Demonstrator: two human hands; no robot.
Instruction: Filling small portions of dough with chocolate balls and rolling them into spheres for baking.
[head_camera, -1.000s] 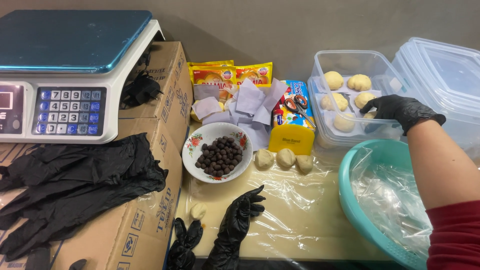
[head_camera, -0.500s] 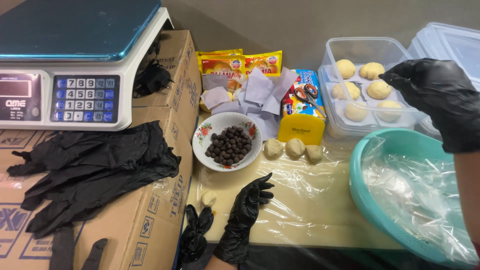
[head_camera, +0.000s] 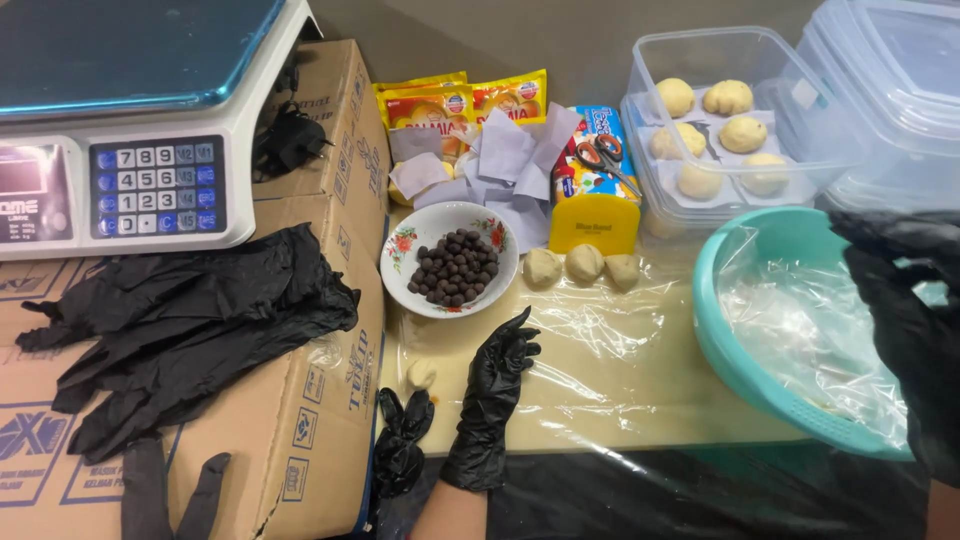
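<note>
My left hand (head_camera: 495, 400), in a black glove, rests on the plastic-covered table (head_camera: 620, 370) with its fingers apart and empty. A small dough piece (head_camera: 421, 374) and a crumpled black glove (head_camera: 402, 450) lie just left of it. My right hand (head_camera: 905, 320), also gloved in black, hovers over the right side of a teal basin (head_camera: 712, 330) lined with clear plastic. Its fingers are loosely curled and nothing shows in them. Three dough balls (head_camera: 584, 264) sit beside a floral bowl (head_camera: 395, 262) of dark brown balls.
A clear container (head_camera: 800, 75) holds several dough balls, with stacked clear tubs (head_camera: 900, 90) at its right. Scissors (head_camera: 605, 160) lie on a yellow and blue box (head_camera: 592, 225) near paper squares (head_camera: 500, 160) and yellow packets (head_camera: 440, 100). A scale (head_camera: 130, 130) and black gloves (head_camera: 190, 320) sit on cardboard boxes (head_camera: 310, 420) at left.
My right hand has drawn back from the clear container of dough balls to above the teal basin. My left hand has stayed on the table.
</note>
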